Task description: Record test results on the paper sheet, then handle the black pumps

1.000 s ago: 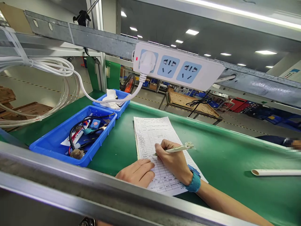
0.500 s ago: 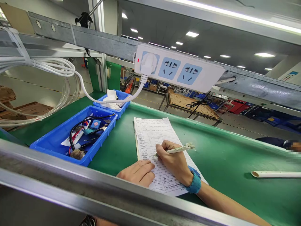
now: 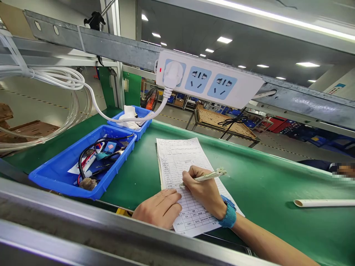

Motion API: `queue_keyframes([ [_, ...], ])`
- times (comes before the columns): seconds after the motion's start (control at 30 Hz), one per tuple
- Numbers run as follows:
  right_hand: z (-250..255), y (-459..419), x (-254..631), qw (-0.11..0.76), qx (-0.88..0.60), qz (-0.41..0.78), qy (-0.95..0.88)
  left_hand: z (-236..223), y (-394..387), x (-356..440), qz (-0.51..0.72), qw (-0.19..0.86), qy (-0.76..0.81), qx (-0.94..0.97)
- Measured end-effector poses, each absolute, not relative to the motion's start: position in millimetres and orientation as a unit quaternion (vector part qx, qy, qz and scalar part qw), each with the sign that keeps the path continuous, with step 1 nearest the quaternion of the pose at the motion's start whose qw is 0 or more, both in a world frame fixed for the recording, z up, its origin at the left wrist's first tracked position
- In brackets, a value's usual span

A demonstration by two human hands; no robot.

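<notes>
A printed form sheet (image 3: 179, 159) lies on the green bench top (image 3: 266, 192). My right hand (image 3: 203, 192) grips a pale pen (image 3: 206, 176) with its tip on the sheet's left column. A blue band (image 3: 229, 216) wraps that wrist. My left hand (image 3: 159, 208) rests flat on the sheet's lower left corner, fingers stretched out and holding nothing.
A blue tray (image 3: 59, 168) with cables and small parts stands to the left, a second blue tray (image 3: 144, 114) behind it. A white power strip (image 3: 208, 79) hangs on the metal rail overhead. A white tube (image 3: 323, 203) lies at the right. Another person (image 3: 342, 169) is at the far right edge.
The view has shifted slightly, showing more of my left hand and the bench's near edge. Both hands stay on the sheet, the pen tip almost where it was.
</notes>
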State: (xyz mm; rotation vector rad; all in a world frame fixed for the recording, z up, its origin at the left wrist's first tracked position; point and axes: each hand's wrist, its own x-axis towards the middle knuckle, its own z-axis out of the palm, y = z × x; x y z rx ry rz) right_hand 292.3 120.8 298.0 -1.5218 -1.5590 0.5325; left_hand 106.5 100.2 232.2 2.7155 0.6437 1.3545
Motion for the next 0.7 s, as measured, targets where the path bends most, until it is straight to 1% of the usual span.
queue_keyframes([
  [0.07,299,121,292,0.442,-0.612,0.210,-0.621,231,101,107,0.434,0.021,0.206,0.877],
  [0.23,310,118,299,0.493,-0.604,0.222,-0.586,234,102,103,0.422,0.023,0.209,0.882],
  [0.3,316,116,303,0.496,-0.597,0.228,-0.587,239,101,99,0.408,0.027,0.215,0.887],
  [0.43,323,114,308,0.459,-0.588,0.234,-0.624,247,100,93,0.386,0.035,0.218,0.896],
  [0.57,318,117,307,0.413,-0.593,0.258,-0.641,250,99,92,0.382,0.028,0.219,0.897],
  [0.7,311,120,305,0.422,-0.604,0.312,-0.600,246,101,95,0.384,0.027,0.215,0.898],
])
